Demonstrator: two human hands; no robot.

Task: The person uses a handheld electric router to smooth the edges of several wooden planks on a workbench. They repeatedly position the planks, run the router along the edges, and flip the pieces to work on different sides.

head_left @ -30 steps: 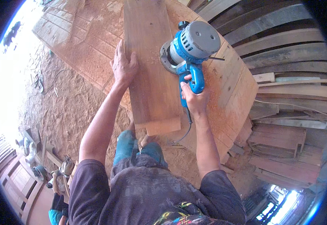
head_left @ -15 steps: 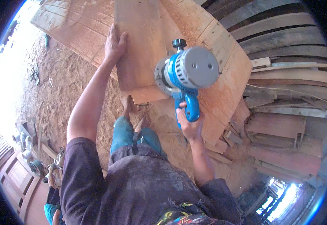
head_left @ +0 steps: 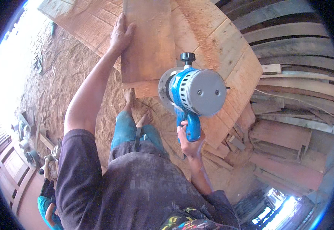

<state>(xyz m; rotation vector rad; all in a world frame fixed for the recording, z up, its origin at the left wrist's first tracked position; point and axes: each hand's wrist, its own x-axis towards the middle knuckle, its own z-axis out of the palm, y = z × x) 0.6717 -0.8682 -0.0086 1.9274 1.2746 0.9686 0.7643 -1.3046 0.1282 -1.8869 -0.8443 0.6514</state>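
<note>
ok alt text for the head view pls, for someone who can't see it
Seen from above, a person's right hand holds a blue and grey electric router lifted off a wooden plank, while the left hand lies flat on the plank's left edge. The plank rests on a plywood worktop, with sawdust-covered ground below.

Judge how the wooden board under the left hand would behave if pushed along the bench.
The board looks thick and stiff, so it would probably slide flat without bending. Sawdust on the plank bench may let it slip easily. The left hand pressing its edge likely steadies it.
</note>
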